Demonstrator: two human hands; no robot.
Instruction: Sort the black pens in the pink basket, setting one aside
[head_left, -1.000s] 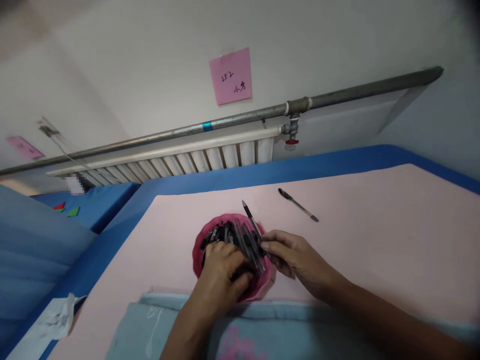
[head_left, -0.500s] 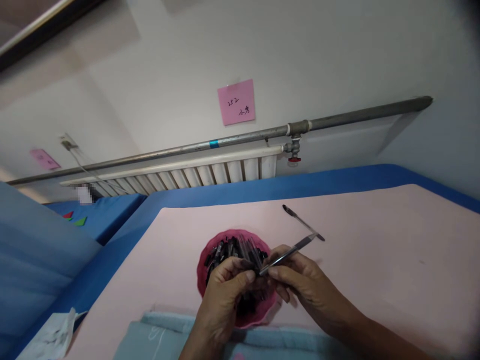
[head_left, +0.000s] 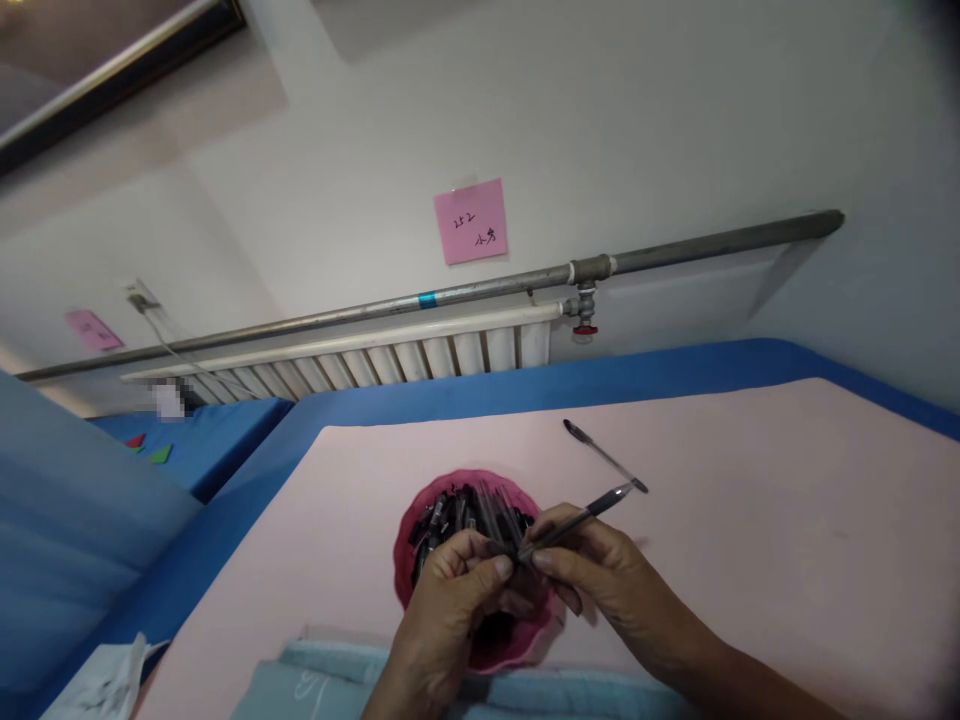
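My right hand [head_left: 600, 565] pinches a clear-barrelled pen [head_left: 604, 502] with a dark grip, its tip pointing up to the right. Opposite it, my left hand [head_left: 450, 595] is closed, thumb against fingers, on a small black pen part [head_left: 498, 548] that meets the pen's rear end. Finger cover hides the exact shape of that part. Both hands are over a pink scalloped basket [head_left: 403, 580] holding many black pen parts [head_left: 439, 515] and clear tubes [head_left: 495, 505]. Beyond my right hand, another pen [head_left: 600, 450] lies on the pink sheet.
A pink sheet [head_left: 750, 520] covers the blue table [head_left: 675, 370]. Folded light-blue cloth [head_left: 330, 670] lies at the near edge, white paper [head_left: 97, 680] at lower left. Behind the table are a radiator [head_left: 412, 355], a pipe [head_left: 322, 322] and a red-handled valve [head_left: 585, 330].
The rear end of the pen has come up against the small black part in my left hand. Both hands stay over the basket; the view has tilted slightly upward.
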